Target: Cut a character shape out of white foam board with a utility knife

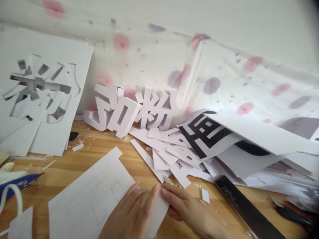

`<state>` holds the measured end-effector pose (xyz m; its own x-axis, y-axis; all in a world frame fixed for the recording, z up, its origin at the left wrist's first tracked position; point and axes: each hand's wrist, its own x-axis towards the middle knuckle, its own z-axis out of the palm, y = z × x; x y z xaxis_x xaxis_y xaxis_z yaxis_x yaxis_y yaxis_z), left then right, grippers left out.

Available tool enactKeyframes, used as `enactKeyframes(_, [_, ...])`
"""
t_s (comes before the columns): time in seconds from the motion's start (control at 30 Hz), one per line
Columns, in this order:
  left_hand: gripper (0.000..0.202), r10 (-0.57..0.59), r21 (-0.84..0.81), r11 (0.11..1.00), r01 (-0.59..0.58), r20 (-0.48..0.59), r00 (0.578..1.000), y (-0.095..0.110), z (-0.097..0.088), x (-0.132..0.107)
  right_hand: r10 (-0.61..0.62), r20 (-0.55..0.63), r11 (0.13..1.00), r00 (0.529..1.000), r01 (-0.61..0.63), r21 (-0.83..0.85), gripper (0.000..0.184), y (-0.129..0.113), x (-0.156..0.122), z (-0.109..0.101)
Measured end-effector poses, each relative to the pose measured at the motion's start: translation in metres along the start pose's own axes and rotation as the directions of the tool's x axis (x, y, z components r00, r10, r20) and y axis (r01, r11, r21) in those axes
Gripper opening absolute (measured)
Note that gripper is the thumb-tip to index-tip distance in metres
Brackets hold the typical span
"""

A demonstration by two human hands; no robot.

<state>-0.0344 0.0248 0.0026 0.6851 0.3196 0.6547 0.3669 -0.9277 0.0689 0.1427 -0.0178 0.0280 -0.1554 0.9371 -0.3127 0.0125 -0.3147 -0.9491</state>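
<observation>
A white foam board sheet point(84, 189) with pencilled outlines lies in front of me. My left hand point(132, 210) rests across it, fingers stretched out and lying flat on its surface; the thumb is hidden. At the board's right edge my right hand point(183, 204) is closed, thumb on top and fingers curled underneath, pinching that edge. Just beyond the right fingers shows a small pointed blade point(168, 180) with a bit of yellow beside it; its handle is hidden, and I cannot tell whether the hand touches it.
White cut-out characters point(122, 111) stand at the back. A board with cut openings point(79, 59) leans at left, near a blue pen-like tool point(20, 184). Foam scraps point(159, 149), a printed sheet point(211, 132), a long black bar point(244, 207) and a black-handled tool point(291, 212) lie right.
</observation>
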Motion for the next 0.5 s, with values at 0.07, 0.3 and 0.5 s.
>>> enactKeyframes(0.07, [0.064,-0.014,-0.001,1.000,0.014,0.000,1.000,0.001,0.003,-0.001,0.016,0.051,0.990,0.999,-0.023,0.142,0.038,0.006,0.000,-0.002])
enactKeyframes(0.3, [0.060,-0.010,0.002,1.000,0.011,-0.041,0.999,0.002,0.003,-0.001,-0.021,0.077,0.961,0.997,-0.001,0.278,0.038,0.012,0.001,-0.004])
enactKeyframes(0.5, [0.060,0.010,0.035,0.999,-0.011,0.029,1.000,0.000,-0.003,0.001,0.008,0.080,0.938,0.997,-0.036,0.343,0.037,0.013,0.000,-0.002])
